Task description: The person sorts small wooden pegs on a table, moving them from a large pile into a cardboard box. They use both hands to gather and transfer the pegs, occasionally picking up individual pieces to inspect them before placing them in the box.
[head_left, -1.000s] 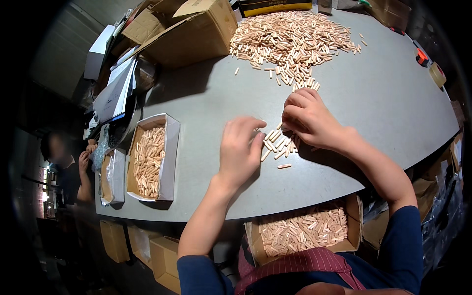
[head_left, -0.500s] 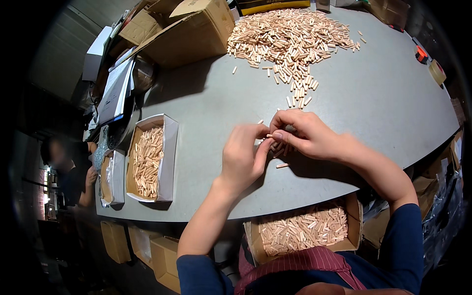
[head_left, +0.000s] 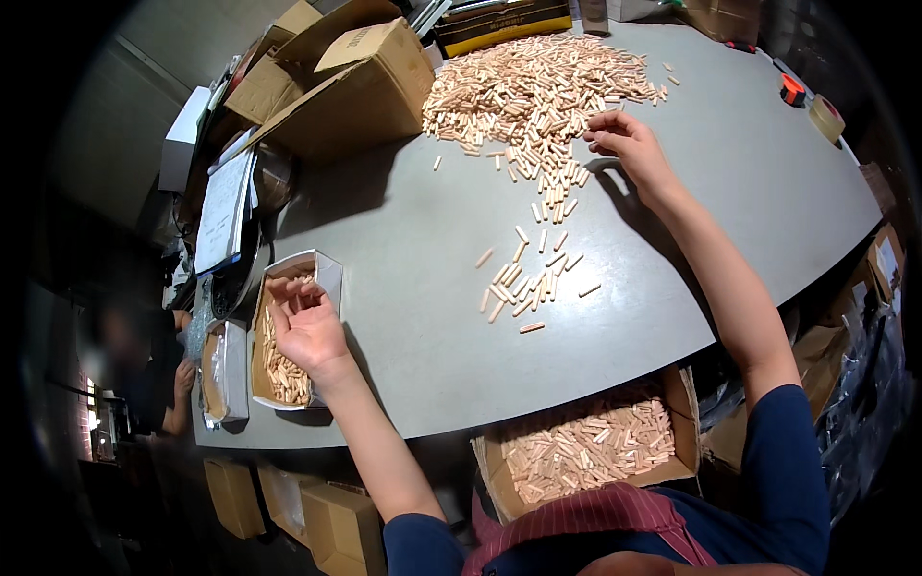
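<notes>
My left hand (head_left: 307, 326) is open, palm up with the fingers slightly curled, above a white-sided cardboard box (head_left: 329, 274) holding short wooden dowels (head_left: 285, 376). No dowel shows in its palm. Farther off, my right hand (head_left: 629, 149) hovers at the right edge of a large dowel heap (head_left: 538, 86). Its fingers look loosely bent and apart, with nothing plainly between them. Between the two hands, several loose dowels (head_left: 523, 288) lie scattered on the grey table (head_left: 432, 355). One dowel (head_left: 484, 257) at their left looks blurred.
An open carton of dowels (head_left: 586, 446) sits below the table's near edge. A big cardboard box (head_left: 375, 91) and a clipboard with papers (head_left: 226, 211) stand at the far left. Tape rolls (head_left: 826, 117) lie far right. Another person (head_left: 144, 355) is at the left.
My hands have parted from the loose dowels. The left has swung left over the white-sided box; the right has reached forward to the heap. The loose dowels now show uncovered.
</notes>
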Action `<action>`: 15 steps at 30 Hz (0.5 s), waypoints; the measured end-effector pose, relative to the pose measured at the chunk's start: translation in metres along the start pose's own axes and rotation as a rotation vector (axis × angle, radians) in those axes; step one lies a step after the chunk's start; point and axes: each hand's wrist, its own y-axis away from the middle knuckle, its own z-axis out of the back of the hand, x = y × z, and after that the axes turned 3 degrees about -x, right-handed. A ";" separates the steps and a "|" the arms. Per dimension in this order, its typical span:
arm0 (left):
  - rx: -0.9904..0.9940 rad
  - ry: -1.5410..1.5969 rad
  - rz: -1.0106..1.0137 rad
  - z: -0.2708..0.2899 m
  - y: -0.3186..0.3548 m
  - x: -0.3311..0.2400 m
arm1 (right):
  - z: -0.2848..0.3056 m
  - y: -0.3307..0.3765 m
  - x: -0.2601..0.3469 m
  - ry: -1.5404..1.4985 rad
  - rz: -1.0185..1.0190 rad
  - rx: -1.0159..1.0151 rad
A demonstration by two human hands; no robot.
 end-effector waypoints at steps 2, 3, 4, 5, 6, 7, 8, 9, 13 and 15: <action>0.007 -0.064 0.041 -0.011 0.006 0.014 | 0.001 -0.001 -0.009 0.002 0.007 0.016; -0.019 -0.279 0.070 -0.016 0.010 0.026 | 0.002 -0.001 -0.013 0.032 0.007 0.047; -0.049 -0.501 0.094 -0.030 0.019 0.045 | -0.002 0.000 -0.018 0.015 -0.003 0.085; -0.078 -0.723 0.118 -0.041 0.029 0.064 | -0.005 0.000 -0.022 -0.003 -0.013 0.121; 0.009 -0.848 0.136 -0.046 0.038 0.080 | -0.007 0.000 -0.025 -0.028 -0.008 0.159; 0.097 -0.972 0.154 -0.050 0.047 0.093 | -0.007 0.001 -0.028 -0.010 0.009 0.178; 0.173 -1.047 0.146 -0.056 0.056 0.102 | -0.013 0.005 -0.025 -0.036 -0.005 0.192; 0.250 -1.122 0.137 -0.060 0.061 0.107 | -0.019 0.010 -0.022 -0.062 -0.019 0.207; 0.314 -1.176 0.129 -0.049 0.062 0.112 | -0.030 0.018 -0.019 -0.037 0.026 0.332; 0.323 -1.197 0.108 -0.048 0.061 0.112 | -0.037 0.024 -0.016 0.015 0.037 0.373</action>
